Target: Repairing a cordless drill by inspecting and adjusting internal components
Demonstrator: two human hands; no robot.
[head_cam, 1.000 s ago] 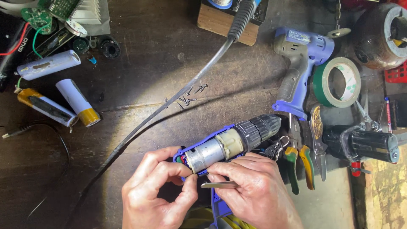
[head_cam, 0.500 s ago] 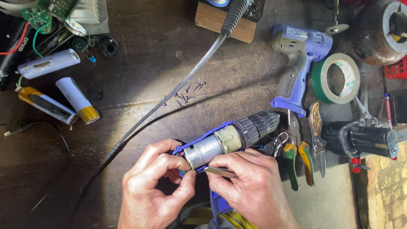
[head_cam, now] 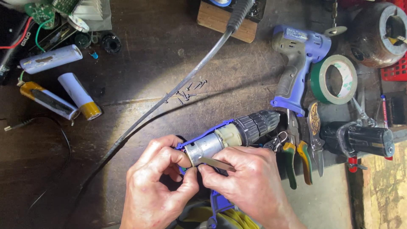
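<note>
An opened cordless drill half [head_cam: 229, 135] lies on the dark wooden bench, its silver motor and black chuck exposed in a blue shell. My left hand [head_cam: 159, 191] pinches the rear end of the motor with thumb and forefinger. My right hand [head_cam: 250, 182] holds thin metal tweezers [head_cam: 216, 163] with the tips at the motor's back. The lower part of the blue shell is hidden under my hands.
The other blue-grey drill shell [head_cam: 296, 68] lies at upper right beside a green tape roll [head_cam: 337, 78]. Loose screws [head_cam: 188, 91], a thick grey cable [head_cam: 178, 91], pliers [head_cam: 296, 157], a black battery pack [head_cam: 360, 140] and cylindrical battery cells [head_cam: 78, 95] surround the work.
Both hands have shifted slightly; the tweezers have moved up from below the motor to its rear end, and the left fingers have closed tighter on the motor.
</note>
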